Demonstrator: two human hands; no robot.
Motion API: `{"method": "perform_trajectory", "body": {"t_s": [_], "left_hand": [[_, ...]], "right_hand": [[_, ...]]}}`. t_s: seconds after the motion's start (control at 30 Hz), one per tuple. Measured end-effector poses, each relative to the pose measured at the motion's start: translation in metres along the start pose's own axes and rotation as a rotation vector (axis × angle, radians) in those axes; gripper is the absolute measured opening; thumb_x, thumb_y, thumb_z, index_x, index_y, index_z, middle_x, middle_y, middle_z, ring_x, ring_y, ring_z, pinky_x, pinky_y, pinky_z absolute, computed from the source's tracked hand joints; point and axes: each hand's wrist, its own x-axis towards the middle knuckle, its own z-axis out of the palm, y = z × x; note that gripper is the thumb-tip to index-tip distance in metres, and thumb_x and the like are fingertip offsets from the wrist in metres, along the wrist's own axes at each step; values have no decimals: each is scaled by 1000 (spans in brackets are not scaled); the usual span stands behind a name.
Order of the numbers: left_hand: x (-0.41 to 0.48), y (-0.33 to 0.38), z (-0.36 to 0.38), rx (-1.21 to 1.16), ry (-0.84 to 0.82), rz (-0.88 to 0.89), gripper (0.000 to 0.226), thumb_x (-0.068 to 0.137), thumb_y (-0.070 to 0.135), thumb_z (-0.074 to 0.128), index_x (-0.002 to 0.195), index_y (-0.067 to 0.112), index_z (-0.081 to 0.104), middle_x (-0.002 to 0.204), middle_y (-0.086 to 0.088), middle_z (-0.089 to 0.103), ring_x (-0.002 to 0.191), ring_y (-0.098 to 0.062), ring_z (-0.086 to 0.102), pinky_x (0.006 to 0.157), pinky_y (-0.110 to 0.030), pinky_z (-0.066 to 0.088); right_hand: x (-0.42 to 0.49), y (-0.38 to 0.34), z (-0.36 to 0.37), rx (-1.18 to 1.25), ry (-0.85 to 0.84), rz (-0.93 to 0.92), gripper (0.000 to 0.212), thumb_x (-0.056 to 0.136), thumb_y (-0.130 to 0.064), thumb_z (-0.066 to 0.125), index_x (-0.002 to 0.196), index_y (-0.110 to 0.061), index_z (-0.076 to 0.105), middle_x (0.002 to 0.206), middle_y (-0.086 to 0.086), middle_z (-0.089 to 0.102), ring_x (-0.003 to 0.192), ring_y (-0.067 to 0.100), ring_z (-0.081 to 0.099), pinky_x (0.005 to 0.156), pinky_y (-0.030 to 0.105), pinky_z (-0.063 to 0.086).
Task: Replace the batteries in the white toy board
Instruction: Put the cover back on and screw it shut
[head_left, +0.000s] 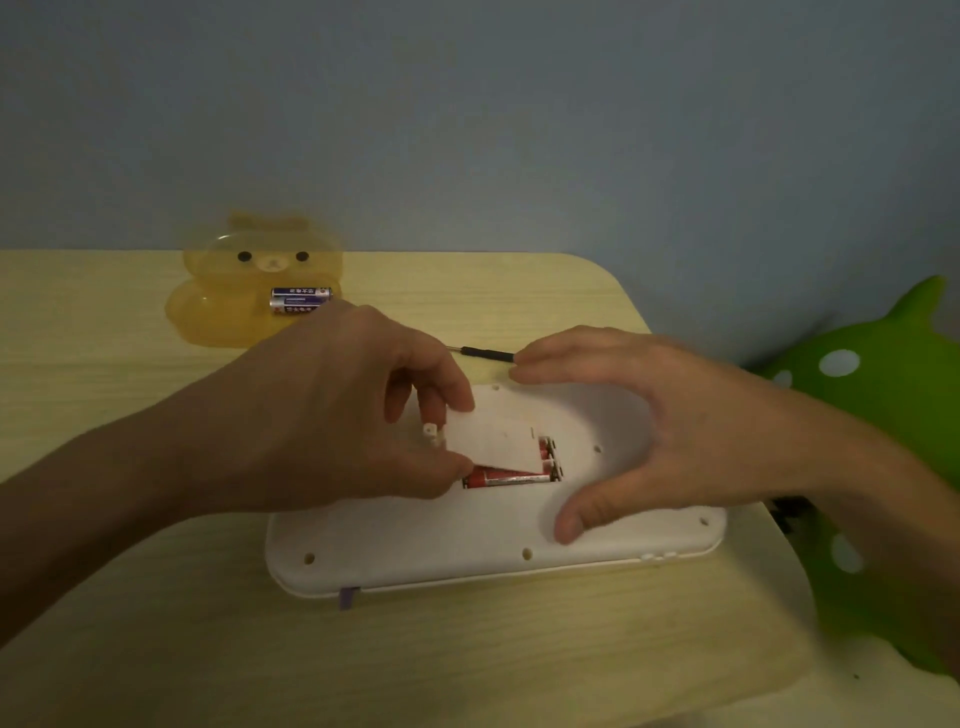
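The white toy board (467, 540) lies face down on the wooden table. My left hand (332, 415) pinches the white battery cover (493, 441) and holds it tilted over the open compartment. Red batteries (506, 476) show in the compartment under the cover's lower edge. My right hand (639, 421) rests on the board's right part, thumb on its back and fingers spread over its far edge, holding nothing. Two blue batteries (300, 300) lie in the yellow bear-shaped case (234, 306) at the back left.
A small black-handled screwdriver (485, 352) lies on the table (156, 649) just behind the board, near my right fingertips. A green spotted plush toy (878, 384) sits off the table's right edge. A blue wall stands behind the table.
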Motion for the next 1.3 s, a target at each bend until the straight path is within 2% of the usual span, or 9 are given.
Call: {"method": "perform_trajectory", "body": {"t_s": [0.2, 0.53, 0.6, 0.7, 0.8, 0.9, 1.0, 1.17, 1.3], "left_hand": [[5, 10, 6, -24, -29, 14, 33, 61, 66, 80, 86, 48, 67, 78, 45, 60, 73, 5, 60, 61, -9, 46], [5, 8, 9, -32, -49, -2, 30, 58, 58, 82, 83, 45, 72, 85, 31, 70, 75, -1, 67, 61, -10, 49], [7, 6, 8, -43, -65, -11, 32, 58, 60, 82, 83, 44, 73, 84, 31, 70, 75, 0, 66, 60, -10, 48], [7, 3, 7, -52, -96, -19, 45, 53, 75, 73, 84, 44, 74, 87, 31, 69, 79, -1, 63, 62, -13, 48], [9, -2, 7, -39, -125, -19, 50, 50, 81, 70, 88, 50, 74, 96, 24, 66, 88, -7, 60, 64, -22, 50], [11, -11, 4, -56, -125, -4, 45, 60, 81, 72, 93, 51, 75, 96, 17, 68, 89, -10, 60, 67, -26, 50], [13, -19, -1, -98, -101, 2, 29, 69, 66, 73, 92, 48, 78, 97, 20, 69, 87, -12, 61, 67, -24, 49], [14, -24, -3, -93, -135, -10, 33, 68, 66, 74, 95, 46, 78, 96, 23, 67, 85, -9, 60, 68, -22, 50], [15, -25, -4, -111, -148, -18, 32, 66, 65, 78, 92, 46, 78, 95, 16, 70, 84, -9, 60, 66, -19, 48]], "right_hand": [[-4, -5, 2, -15, -61, 6, 108, 54, -74, 84, 150, -42, 47, 149, -34, 45, 138, -11, 39, 120, 20, 33], [-2, 1, 4, -18, -67, 8, 108, 56, -78, 79, 151, -40, 46, 150, -32, 46, 139, -7, 41, 121, 28, 36], [-1, 4, 6, 27, -52, 13, 100, 62, -80, 71, 150, -38, 49, 150, -31, 48, 139, -7, 43, 120, 28, 37], [4, 10, 14, 121, 41, 4, 73, 81, -73, 62, 143, -34, 60, 143, -24, 60, 135, 0, 54, 115, 35, 45], [7, 13, 19, 152, 90, 30, 64, 81, -70, 64, 137, -38, 64, 136, -25, 64, 130, 1, 58, 111, 36, 48], [9, 13, 18, 178, 98, 42, 65, 75, -71, 67, 132, -42, 66, 132, -29, 66, 127, -4, 58, 111, 33, 47], [10, 12, 16, 172, 99, 46, 65, 72, -71, 67, 131, -43, 67, 129, -33, 66, 125, -10, 57, 110, 27, 47], [11, 14, 15, 170, 103, 53, 61, 69, -72, 69, 126, -53, 66, 126, -44, 61, 121, -20, 52, 100, 8, 42], [12, 14, 15, 171, 108, 37, 60, 67, -70, 70, 123, -51, 68, 123, -47, 60, 118, -22, 53, 92, -4, 38]]}}
